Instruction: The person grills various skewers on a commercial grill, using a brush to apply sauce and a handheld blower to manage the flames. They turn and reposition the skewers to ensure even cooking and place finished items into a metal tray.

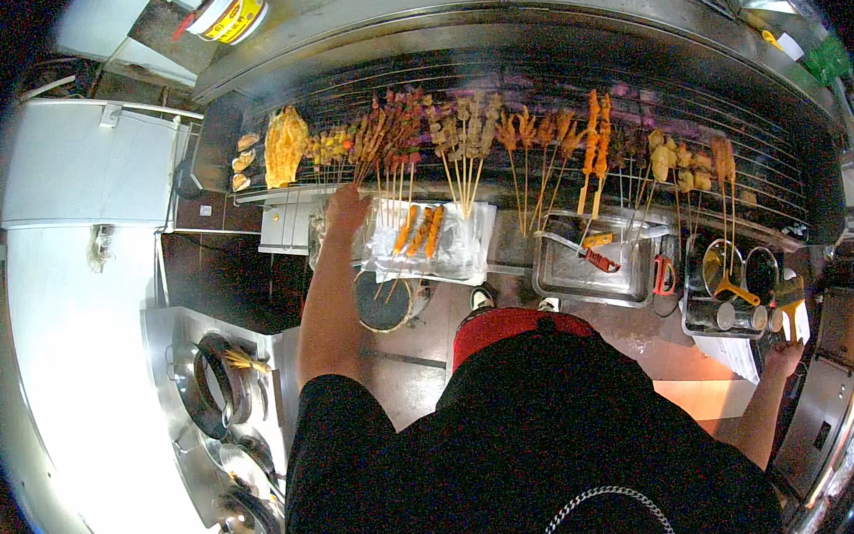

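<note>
My left hand [347,207] is at the front edge of a long grill [757,158], closed around the stick ends of a bunch of meat skewers [379,131]. Their meat lies over the bars. Far to the right, my right hand [784,355] grips the handle of a wide basting brush [789,295], bristles up, beside a metal seasoning tray [740,324]. Left of the bunch on the grill are a flat golden piece of food [286,146] and vegetable skewers [331,146]. To its right lie grey-brown skewers [465,125], squid-like skewers [528,131] and two orange spiral skewers [597,133].
Three orange skewers [418,231] rest on a foil-lined tray [470,245]. A steel tray [587,288] holds a red-handled tool [601,259]; red-handled scissors [664,274] are beside it. Several shakers [724,315] stand near my right hand. A wok [215,389] sits at left.
</note>
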The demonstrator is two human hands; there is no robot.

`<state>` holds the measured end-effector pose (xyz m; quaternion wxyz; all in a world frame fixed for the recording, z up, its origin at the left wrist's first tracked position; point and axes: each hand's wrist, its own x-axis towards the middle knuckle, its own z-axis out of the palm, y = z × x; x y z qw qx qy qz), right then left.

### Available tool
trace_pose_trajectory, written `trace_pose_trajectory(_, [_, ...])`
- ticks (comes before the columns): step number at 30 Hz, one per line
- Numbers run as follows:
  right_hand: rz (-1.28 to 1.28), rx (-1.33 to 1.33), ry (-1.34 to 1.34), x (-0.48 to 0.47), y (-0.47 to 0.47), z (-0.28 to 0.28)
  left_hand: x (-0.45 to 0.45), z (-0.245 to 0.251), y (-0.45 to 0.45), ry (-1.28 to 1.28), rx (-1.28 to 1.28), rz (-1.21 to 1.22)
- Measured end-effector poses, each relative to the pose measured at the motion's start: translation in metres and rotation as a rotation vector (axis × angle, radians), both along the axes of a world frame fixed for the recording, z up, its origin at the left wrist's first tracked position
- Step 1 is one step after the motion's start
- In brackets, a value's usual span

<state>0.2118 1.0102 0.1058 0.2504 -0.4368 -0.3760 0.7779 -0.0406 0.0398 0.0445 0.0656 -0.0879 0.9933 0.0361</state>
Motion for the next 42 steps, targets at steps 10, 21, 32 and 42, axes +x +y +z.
trace_pose_trajectory(10, [-0.172, 0.318, -0.220, 0.010, 0.064, -0.060, 0.006, 0.008, 0.025, -0.012, -0.169, 0.364])
trace_pose_trajectory(21, [0.018, 0.372, -0.213, 0.031, 0.059, -0.064, 0.018, -0.005, -0.003, 0.203, 0.214, -0.087])
trace_pose_trajectory(32, [-0.348, 0.191, -0.142, -0.018, 0.000, -0.007, 0.001, 0.037, -0.008, -0.360, 1.802, 0.589])
trace_pose_trajectory(42, [0.283, 1.125, -0.978, -0.080, 0.100, -0.073, 0.072, 0.105, 0.236, 0.026, 1.430, 0.078])
